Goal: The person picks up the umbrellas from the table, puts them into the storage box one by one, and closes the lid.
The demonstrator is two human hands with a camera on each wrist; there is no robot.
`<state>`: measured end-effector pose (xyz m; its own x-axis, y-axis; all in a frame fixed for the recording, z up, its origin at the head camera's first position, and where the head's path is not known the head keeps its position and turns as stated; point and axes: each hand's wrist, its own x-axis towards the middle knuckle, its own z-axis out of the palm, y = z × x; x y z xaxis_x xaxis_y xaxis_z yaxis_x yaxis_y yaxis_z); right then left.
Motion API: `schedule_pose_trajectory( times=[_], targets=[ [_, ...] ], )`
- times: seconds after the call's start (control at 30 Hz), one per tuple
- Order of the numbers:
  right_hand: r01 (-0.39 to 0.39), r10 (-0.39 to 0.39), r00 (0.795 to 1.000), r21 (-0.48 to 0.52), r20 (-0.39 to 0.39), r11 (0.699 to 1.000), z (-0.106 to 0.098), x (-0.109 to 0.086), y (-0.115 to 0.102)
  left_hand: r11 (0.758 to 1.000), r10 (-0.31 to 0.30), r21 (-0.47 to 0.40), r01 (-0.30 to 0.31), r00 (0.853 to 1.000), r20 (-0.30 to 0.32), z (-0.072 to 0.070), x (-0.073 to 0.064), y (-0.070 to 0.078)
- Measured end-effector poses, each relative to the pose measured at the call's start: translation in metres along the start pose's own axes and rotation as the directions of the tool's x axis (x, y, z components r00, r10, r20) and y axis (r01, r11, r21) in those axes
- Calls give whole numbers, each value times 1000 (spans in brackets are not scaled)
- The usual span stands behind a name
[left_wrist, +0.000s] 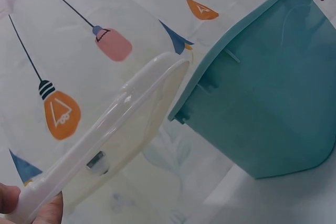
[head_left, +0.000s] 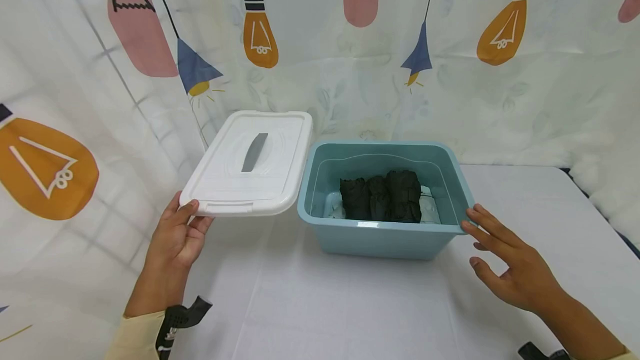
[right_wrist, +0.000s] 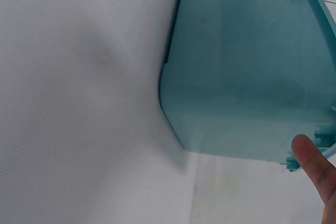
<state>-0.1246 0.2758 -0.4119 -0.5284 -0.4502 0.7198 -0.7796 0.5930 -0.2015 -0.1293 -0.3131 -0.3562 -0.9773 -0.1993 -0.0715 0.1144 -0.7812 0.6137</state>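
Note:
A white lid (head_left: 225,171) with a grey handle (head_left: 255,152) is held up by my left hand (head_left: 177,235), whose thumb and fingers pinch its near left corner. In the left wrist view the lid (left_wrist: 126,103) is seen edge-on, tilted beside the bin. The teal storage bin (head_left: 380,242) stands on the table with its top uncovered. Inside it several dark rolled cloth bundles (head_left: 380,199) lie over paler folded items (head_left: 428,207). My right hand (head_left: 515,265) touches the bin's right front rim corner with its fingertips, fingers fairly straight and thumb apart.
A white cloth covers the table (head_left: 300,304). Behind and to the left hangs a pale curtain (head_left: 320,82) printed with lamps and bulbs. A dark strap (head_left: 182,318) is around the left wrist. The table's right edge (head_left: 600,210) meets white fabric.

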Motion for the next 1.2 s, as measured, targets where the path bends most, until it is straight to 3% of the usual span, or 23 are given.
schedule_pose_trajectory(
  times=[0.57, 1.2],
  targets=[
    [4, -4, 1000, 2, -5, 1000, 0, 0, -1, 997, 3, -72, 5, 995, 103, 6, 3, -4],
    [6, -6, 1000, 7, -8, 1000, -1, 1, 0, 1000, -4, -18, 7, 991, 132, 15, 8, -9]
  ],
)
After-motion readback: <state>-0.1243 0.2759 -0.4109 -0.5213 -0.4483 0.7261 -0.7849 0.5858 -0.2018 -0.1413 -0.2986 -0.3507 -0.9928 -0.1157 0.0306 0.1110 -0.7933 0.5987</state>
